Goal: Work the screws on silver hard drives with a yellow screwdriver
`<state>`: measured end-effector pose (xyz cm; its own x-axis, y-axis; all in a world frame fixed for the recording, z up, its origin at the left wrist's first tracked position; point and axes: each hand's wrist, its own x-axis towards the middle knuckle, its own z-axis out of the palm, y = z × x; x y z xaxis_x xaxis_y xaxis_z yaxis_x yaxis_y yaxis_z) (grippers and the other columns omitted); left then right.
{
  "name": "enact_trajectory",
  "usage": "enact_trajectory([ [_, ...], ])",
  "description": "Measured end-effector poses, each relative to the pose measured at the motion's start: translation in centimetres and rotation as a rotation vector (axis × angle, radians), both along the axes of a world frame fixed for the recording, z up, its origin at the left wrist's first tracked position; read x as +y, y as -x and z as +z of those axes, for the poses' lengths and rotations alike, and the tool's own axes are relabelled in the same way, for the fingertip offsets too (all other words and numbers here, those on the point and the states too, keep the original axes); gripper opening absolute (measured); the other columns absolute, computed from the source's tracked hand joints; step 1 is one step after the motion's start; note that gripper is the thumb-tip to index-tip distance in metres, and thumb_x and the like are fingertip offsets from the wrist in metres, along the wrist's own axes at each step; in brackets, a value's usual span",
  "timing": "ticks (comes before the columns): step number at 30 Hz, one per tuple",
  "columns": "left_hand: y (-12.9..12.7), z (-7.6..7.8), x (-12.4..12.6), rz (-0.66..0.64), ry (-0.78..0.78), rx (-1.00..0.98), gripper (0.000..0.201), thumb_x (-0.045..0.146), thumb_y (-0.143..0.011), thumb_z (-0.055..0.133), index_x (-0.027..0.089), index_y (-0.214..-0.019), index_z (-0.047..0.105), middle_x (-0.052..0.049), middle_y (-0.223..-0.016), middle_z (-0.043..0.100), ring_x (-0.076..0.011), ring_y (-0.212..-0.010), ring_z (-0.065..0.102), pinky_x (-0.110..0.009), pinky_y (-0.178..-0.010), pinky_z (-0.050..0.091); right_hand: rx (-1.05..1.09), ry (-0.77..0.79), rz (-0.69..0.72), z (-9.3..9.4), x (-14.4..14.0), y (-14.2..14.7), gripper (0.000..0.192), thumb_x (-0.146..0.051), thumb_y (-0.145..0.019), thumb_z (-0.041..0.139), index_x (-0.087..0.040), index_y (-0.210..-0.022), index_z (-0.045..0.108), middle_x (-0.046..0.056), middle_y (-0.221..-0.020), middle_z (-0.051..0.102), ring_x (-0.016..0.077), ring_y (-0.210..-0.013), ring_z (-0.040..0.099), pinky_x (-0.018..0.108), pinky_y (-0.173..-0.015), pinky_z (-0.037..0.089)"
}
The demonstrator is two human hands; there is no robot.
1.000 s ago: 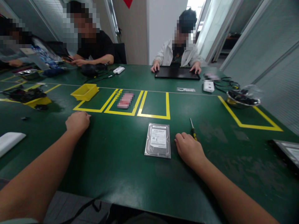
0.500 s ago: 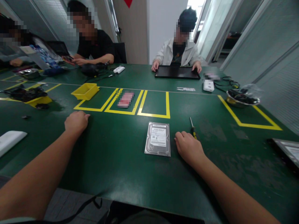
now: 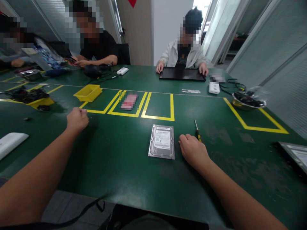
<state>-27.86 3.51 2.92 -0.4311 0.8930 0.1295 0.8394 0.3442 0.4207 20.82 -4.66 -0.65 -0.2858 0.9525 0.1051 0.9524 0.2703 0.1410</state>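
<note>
A silver hard drive (image 3: 161,142) with a white label lies flat on the green table, in front of me and slightly right. Just right of it my right hand (image 3: 193,147) rests on the table with its fingers curled in, apart from the drive. A screwdriver (image 3: 197,132) with a black and yellow handle lies beyond that hand, its handle end partly hidden behind the knuckles. My left hand (image 3: 77,120) is closed in a fist on the left, nearest to a yellow plastic bin (image 3: 88,93). Nothing shows in either hand. A tiny light speck lies beside the left fist.
Yellow tape outlines (image 3: 158,118) mark the table, with a blurred pink item (image 3: 129,101) inside one. Metal bowl (image 3: 249,103) with dark parts stands right. A white object (image 3: 13,143) lies left; a framed panel (image 3: 295,156) right. Across the table, a person holds a black panel (image 3: 182,74).
My left fist has shifted slightly up and to the left, and the tiny speck beside it now shows. The right hand, hard drive and screwdriver stay practically in place.
</note>
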Motion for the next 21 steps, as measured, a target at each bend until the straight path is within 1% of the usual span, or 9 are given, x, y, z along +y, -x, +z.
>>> enact_trajectory([
  [2,-1.3,0.6,0.1,0.025,-0.029,-0.006,0.023,0.026,-0.099,0.040,0.012,-0.085,0.052,0.003,-0.065,0.048,-0.0134,-0.067,0.042,-0.023,-0.064,0.026,0.001,0.001,0.001,0.0,0.0,0.0,0.016,-0.027,-0.099,0.043,-0.020,-0.095,0.057,0.006,-0.092,0.064,0.0201,-0.082,0.061,0.028,-0.057,0.031],
  [4,-3.0,1.0,0.1,-0.026,-0.045,-0.036,0.022,0.027,-0.099,0.041,0.012,-0.089,0.055,0.003,-0.071,0.054,-0.0118,-0.069,0.049,-0.021,-0.065,0.032,0.002,0.001,0.001,-0.1,0.0,-0.1,0.016,-0.027,-0.099,0.042,-0.020,-0.095,0.057,0.006,-0.092,0.064,0.0199,-0.083,0.061,0.028,-0.058,0.031],
  [6,-5.2,1.4,0.0,-0.126,-0.065,-0.084,0.020,0.028,-0.098,0.042,0.013,-0.095,0.055,0.004,-0.076,0.056,-0.0101,-0.072,0.053,-0.020,-0.067,0.038,0.003,0.000,0.000,0.0,0.0,-0.1,0.017,-0.026,-0.100,0.041,-0.020,-0.095,0.056,0.006,-0.093,0.064,0.0198,-0.083,0.061,0.028,-0.058,0.030],
  [8,-7.7,1.7,-0.1,-0.260,-0.147,-0.208,0.018,0.029,-0.097,0.045,0.014,-0.100,0.054,0.003,-0.077,0.058,-0.0107,-0.071,0.055,-0.021,-0.067,0.041,0.003,0.001,0.001,0.0,0.0,-0.1,0.017,-0.026,-0.100,0.041,-0.020,-0.096,0.056,0.006,-0.093,0.064,0.0201,-0.084,0.062,0.028,-0.058,0.030],
  [11,-11.8,1.9,-0.4,-0.418,-0.145,-0.337,0.018,0.032,-0.093,0.052,0.015,-0.098,0.056,0.001,-0.077,0.061,-0.0136,-0.072,0.059,-0.025,-0.069,0.045,0.002,0.005,0.004,0.1,-0.1,-0.1,0.016,-0.026,-0.099,0.042,-0.020,-0.095,0.056,0.006,-0.094,0.064,0.0208,-0.085,0.062,0.029,-0.058,0.031],
  [14,-16.0,2.0,-1.3,-0.591,-0.096,-0.479,0.016,0.032,-0.089,0.055,0.016,-0.091,0.056,-0.001,-0.075,0.062,-0.0147,-0.071,0.060,-0.027,-0.068,0.048,0.002,0.009,0.009,0.1,-0.1,-0.2,0.017,-0.026,-0.100,0.041,-0.020,-0.095,0.056,0.006,-0.094,0.064,0.0208,-0.085,0.062,0.029,-0.059,0.032],
  [16,-18.5,1.9,-2.1,-0.692,-0.055,-0.575,0.017,0.032,-0.088,0.057,0.015,-0.092,0.056,-0.001,-0.076,0.061,-0.0143,-0.070,0.060,-0.027,-0.066,0.048,0.002,0.010,0.010,0.0,-0.2,-0.3,0.016,-0.025,-0.100,0.041,-0.020,-0.096,0.056,0.006,-0.094,0.064,0.0205,-0.085,0.061,0.029,-0.059,0.032],
  [18,-20.7,1.7,-2.9,-0.790,-0.007,-0.664,0.017,0.031,-0.087,0.057,0.015,-0.093,0.057,-0.001,-0.076,0.060,-0.0137,-0.070,0.060,-0.027,-0.065,0.048,0.002,0.011,0.012,0.0,-0.2,-0.4,0.016,-0.026,-0.100,0.041,-0.020,-0.097,0.056,0.006,-0.095,0.064,0.0201,-0.085,0.061,0.028,-0.059,0.031],
  [21,-23.1,1.5,-4.1,-0.908,0.086,-0.740,0.015,0.027,-0.086,0.059,0.014,-0.093,0.059,-0.002,-0.080,0.062,-0.0129,-0.071,0.059,-0.026,-0.065,0.048,0.003,0.011,0.015,0.0,-0.1,-0.4,0.017,-0.026,-0.100,0.040,-0.020,-0.097,0.056,0.007,-0.095,0.064,0.0203,-0.086,0.061,0.028,-0.059,0.031],
])
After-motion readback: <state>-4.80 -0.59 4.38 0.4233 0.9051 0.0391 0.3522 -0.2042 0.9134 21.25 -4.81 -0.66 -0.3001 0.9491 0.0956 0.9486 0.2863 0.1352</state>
